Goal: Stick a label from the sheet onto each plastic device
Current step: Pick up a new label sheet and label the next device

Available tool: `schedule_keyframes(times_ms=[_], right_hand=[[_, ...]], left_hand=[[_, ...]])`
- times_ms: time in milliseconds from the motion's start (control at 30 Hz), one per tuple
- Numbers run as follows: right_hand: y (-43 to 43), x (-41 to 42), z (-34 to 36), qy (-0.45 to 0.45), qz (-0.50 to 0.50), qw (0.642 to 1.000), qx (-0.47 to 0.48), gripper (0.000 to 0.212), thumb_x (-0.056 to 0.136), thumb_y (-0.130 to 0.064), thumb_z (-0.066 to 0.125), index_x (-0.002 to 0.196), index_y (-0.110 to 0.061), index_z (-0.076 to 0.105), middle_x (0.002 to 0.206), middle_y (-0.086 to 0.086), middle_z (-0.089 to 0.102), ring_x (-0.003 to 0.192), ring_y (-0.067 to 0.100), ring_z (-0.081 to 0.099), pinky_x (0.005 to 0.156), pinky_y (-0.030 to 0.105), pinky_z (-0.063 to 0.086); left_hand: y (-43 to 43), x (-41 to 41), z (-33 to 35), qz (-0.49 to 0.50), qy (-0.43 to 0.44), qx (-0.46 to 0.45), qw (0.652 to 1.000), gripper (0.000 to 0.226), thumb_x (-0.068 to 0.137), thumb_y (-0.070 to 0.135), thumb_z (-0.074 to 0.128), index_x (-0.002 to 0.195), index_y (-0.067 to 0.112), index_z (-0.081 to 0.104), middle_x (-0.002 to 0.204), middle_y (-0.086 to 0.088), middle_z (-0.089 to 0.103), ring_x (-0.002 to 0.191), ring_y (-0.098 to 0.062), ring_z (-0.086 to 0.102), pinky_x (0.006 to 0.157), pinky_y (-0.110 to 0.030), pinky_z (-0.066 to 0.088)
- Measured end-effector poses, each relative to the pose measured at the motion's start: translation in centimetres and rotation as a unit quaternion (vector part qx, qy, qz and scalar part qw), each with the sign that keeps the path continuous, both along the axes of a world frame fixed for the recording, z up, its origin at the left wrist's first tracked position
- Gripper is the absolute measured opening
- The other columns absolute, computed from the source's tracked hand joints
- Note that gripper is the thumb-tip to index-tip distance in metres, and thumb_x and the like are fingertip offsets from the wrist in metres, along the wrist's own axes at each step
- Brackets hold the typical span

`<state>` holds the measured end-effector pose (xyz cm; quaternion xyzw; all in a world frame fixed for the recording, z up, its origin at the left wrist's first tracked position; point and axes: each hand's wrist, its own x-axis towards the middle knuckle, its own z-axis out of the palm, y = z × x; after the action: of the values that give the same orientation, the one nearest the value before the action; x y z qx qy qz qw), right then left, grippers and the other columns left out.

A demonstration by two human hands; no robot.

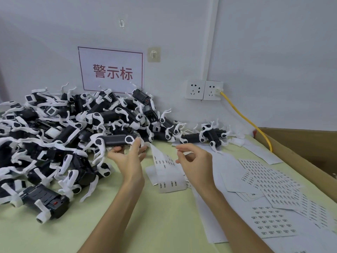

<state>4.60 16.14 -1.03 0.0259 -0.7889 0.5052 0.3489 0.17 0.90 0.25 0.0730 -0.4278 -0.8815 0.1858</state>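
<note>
Wall and surroundings
A red-framed sign (111,70) is fixed to the wall, a yellow cable (243,116) is plugged into a socket (213,90), and a cardboard box (299,143) is seen at right.

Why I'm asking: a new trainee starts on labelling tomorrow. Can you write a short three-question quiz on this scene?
1. True or false: the left hand holds a black device with white ends.
2. Where does the pile of devices lie? A) on the left side of the table; B) inside the cardboard box; C) on top of the label sheets.
3. Fill in: the cable plugged into the wall socket is ____ in colour.
Key: 1 true; 2 A; 3 yellow.
</note>
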Motion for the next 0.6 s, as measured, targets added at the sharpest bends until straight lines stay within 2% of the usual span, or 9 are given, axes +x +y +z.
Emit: schedule_keyframes(times_ms=[133,233,367,600], right_hand=[[-0.1,0.0,0.0,0.017,-0.006,1.000,0.007,0.020,0.087,-0.001,0.068,0.097,-0.017,0.075,0.086,-0.011,0.073,0.062,0.005,0.070,0.058,0.007,0.043],[-0.2,0.0,0.0,0.026,-0.011,1.000,0.001,0.019,0.087,-0.003,0.070,0.093,-0.020,0.074,0.084,-0.012,0.073,0.062,0.005,0.070,0.059,0.008,0.045],[-0.2,0.0,-0.1,0.033,-0.010,0.999,0.020,0.015,0.085,-0.004,0.073,0.089,-0.018,0.075,0.078,-0.017,0.071,0.062,0.007,0.070,0.059,0.010,0.046],[-0.5,0.2,0.0,0.031,0.026,0.998,0.042,0.018,0.086,-0.002,0.071,0.085,-0.020,0.074,0.078,-0.016,0.071,0.058,0.008,0.069,0.059,0.015,0.050]], left_hand=[[0.8,0.8,0.5,-0.131,0.069,0.023,0.989,0.041,0.094,0.010,0.070,0.112,0.017,0.035,0.111,-0.006,0.055,0.082,-0.027,0.077,0.066,-0.033,0.062],[1.6,1.7,0.4,-0.212,0.085,0.042,0.973,0.045,0.085,0.018,0.077,0.106,0.019,0.037,0.114,-0.008,0.053,0.090,-0.029,0.077,0.068,-0.034,0.062],[2.0,2.1,0.3,-0.230,0.090,0.033,0.969,0.052,0.079,0.018,0.082,0.103,0.020,0.035,0.108,-0.007,0.052,0.094,-0.031,0.076,0.071,-0.035,0.062],[1.9,2.0,0.3,-0.221,0.083,0.036,0.971,0.035,0.093,0.013,0.068,0.104,0.019,0.035,0.109,-0.008,0.050,0.093,-0.029,0.076,0.070,-0.033,0.062]])
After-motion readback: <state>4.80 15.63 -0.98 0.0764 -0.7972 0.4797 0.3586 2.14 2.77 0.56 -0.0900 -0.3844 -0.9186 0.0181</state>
